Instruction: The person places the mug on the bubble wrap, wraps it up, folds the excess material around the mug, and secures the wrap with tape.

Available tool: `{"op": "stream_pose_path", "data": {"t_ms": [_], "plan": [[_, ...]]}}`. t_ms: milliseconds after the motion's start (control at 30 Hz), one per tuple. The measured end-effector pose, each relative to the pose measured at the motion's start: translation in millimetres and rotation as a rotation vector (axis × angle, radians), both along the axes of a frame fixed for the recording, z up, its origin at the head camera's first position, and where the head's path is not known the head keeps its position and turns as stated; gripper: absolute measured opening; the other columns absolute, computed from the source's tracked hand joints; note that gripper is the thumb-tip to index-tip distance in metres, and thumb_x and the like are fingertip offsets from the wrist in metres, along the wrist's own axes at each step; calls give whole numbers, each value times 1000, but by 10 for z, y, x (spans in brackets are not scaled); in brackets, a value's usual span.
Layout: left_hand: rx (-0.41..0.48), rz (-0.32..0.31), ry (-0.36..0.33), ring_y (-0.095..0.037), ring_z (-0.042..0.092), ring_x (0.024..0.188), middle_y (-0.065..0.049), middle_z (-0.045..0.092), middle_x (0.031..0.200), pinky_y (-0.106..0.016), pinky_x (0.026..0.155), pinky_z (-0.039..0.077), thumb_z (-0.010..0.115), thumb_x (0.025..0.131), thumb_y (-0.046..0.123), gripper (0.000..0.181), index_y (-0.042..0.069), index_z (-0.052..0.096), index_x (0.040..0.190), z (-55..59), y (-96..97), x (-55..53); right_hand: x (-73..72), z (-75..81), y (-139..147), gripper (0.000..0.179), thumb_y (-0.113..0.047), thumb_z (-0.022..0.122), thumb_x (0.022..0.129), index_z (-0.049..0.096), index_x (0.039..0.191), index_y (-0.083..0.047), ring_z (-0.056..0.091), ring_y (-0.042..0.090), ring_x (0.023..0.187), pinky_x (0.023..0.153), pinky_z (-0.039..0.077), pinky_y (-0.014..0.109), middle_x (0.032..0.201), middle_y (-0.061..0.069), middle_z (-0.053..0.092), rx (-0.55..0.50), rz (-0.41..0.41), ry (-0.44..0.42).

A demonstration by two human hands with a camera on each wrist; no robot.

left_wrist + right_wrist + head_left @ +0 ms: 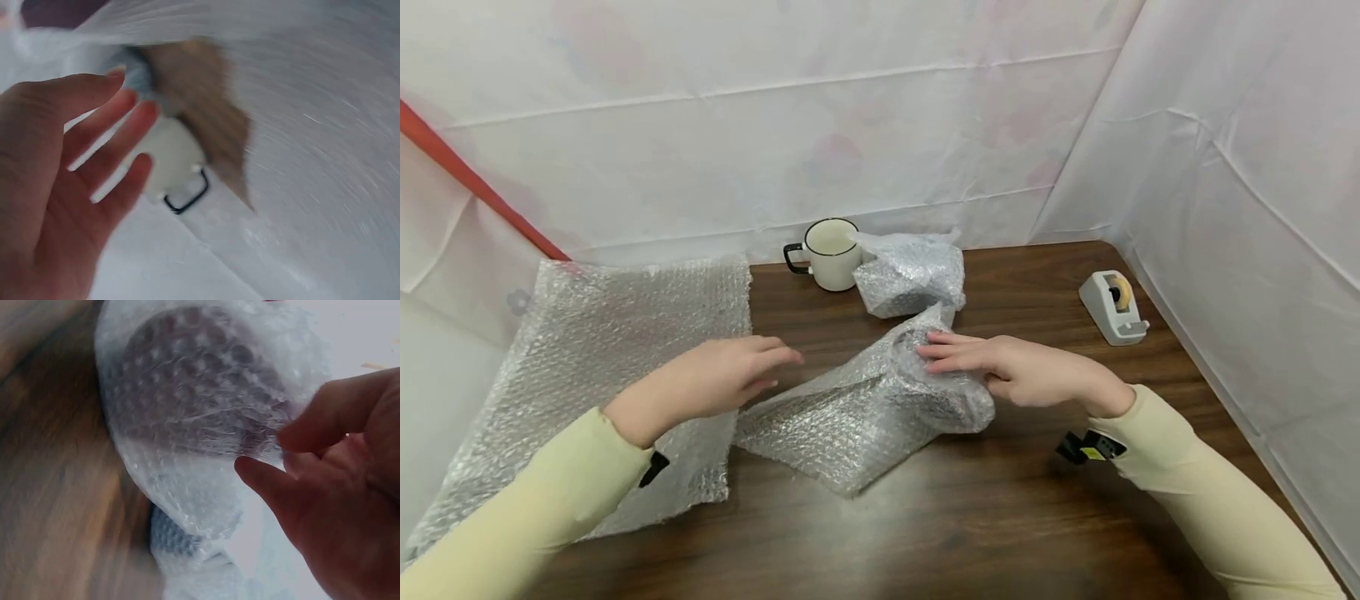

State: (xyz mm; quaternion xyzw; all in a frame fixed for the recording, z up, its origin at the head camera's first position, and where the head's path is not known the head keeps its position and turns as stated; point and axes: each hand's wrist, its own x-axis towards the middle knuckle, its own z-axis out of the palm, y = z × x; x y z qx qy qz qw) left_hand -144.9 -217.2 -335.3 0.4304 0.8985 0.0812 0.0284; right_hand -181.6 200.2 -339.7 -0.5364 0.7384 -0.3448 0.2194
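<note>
My right hand point(1007, 367) rests its extended fingers on a bubble-wrapped bundle point(940, 408). A round rim shows through the film under those fingertips, and in the right wrist view a dark rounded shape point(200, 375) lies inside the wrap. From the bundle, a loose flap of bubble wrap point(835, 433) spreads left across the table. Nothing is in my left hand point(722, 379), which hovers at the flap's left end with fingers loosely extended. Just behind stands a second wrapped bundle point(917, 275), touching a white mug point(833, 258) with a black rim and handle.
A flat sheet of bubble wrap point(647, 317) covers the left side of the brown wooden table point(940, 533). At the right back stands a white tape dispenser point(1112, 308). White curtains point(775, 125) close off the back and sides.
</note>
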Motion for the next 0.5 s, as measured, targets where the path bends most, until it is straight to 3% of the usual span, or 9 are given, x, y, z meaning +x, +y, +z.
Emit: {"op": "stream_pose_path", "data": {"t_ms": [100, 167, 267, 333, 400, 500], "plan": [[-60, -131, 182, -26, 64, 104, -9, 61, 129, -42, 81, 57, 70, 79, -10, 68, 12, 54, 141, -66, -102, 48, 2, -24, -31, 78, 27, 46, 79, 48, 148, -9, 18, 31, 149, 117, 22, 30, 159, 9, 33, 4, 9, 147], [-53, -225, 272, -28, 61, 107, -13, 55, 139, -42, 79, 56, 54, 77, -20, 77, 14, 48, 146, -85, -136, 78, 8, -44, -45, 76, 27, 49, 79, 50, 146, -7, 22, 31, 148, 118, 20, 34, 157, 12, 36, -7, 6, 210], [-13, -343, 348, -31, 58, 111, -16, 43, 151, -44, 79, 55, 32, 76, -21, 84, 20, 45, 148, -111, -136, 128, 9, -84, -53, 73, 27, 50, 78, 53, 144, -5, 26, 32, 147, 118, 22, 35, 154, 14, 41, -30, -1, 278], [13, -400, 363, -34, 57, 113, -18, 37, 155, -45, 80, 54, 26, 79, -16, 77, 22, 50, 142, -126, -111, 160, 3, -109, -54, 72, 27, 51, 78, 54, 142, -4, 30, 33, 145, 118, 23, 36, 152, 15, 43, -49, -7, 307], [-2, -431, 363, -36, 55, 118, -19, 32, 157, -47, 85, 54, 34, 84, -11, 63, 22, 56, 133, -139, -91, 183, -5, -134, -51, 71, 27, 53, 78, 56, 141, -5, 32, 33, 144, 118, 24, 36, 151, 15, 46, -66, -13, 327], [-81, -405, 341, -38, 46, 130, -16, 25, 161, -50, 97, 49, 61, 80, -8, 48, 21, 68, 118, -152, -109, 180, -17, -166, -43, 71, 27, 54, 78, 57, 140, -5, 34, 32, 143, 117, 25, 36, 149, 14, 48, -83, -26, 344]]}}
